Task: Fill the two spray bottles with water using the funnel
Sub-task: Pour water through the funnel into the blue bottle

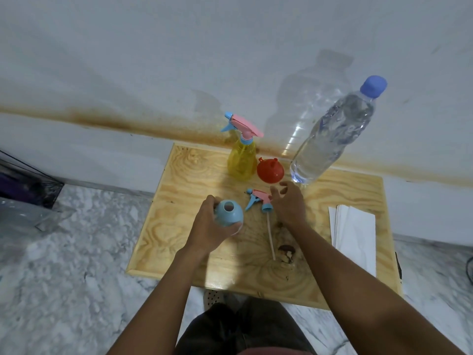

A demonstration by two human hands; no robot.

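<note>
The red funnel is seen standing at the far side of the wooden table, and everything else is placed from it.

The left hand is held nearer the person and to the left of the funnel. Its forearm is stretched forward from the lower edge of the view, and its wrist is bent slightly inward. Its fingers and thumb are wrapped round the blue spray bottle, which is gripped upright on the table with its neck uncapped and facing up.

The right hand is held just on the near side of the funnel, with its forearm brought in at a slant from the lower right. Its fingers are loosely curled and spread, and nothing is gripped in them. The fingertips are turned towards the funnel and lie close beside the detached spray head; whether it is touched cannot be told.

That spray head is laid on its side on the near side of the funnel, between the two hands, and its white dip tube is pointed towards the person.

The yellow spray bottle is stood just left of the funnel with its pink and blue head fitted. The clear water bottle is stood just right of it, closed by a blue cap. A stack of white paper is laid well to the right of the funnel, nearer the person.
</note>
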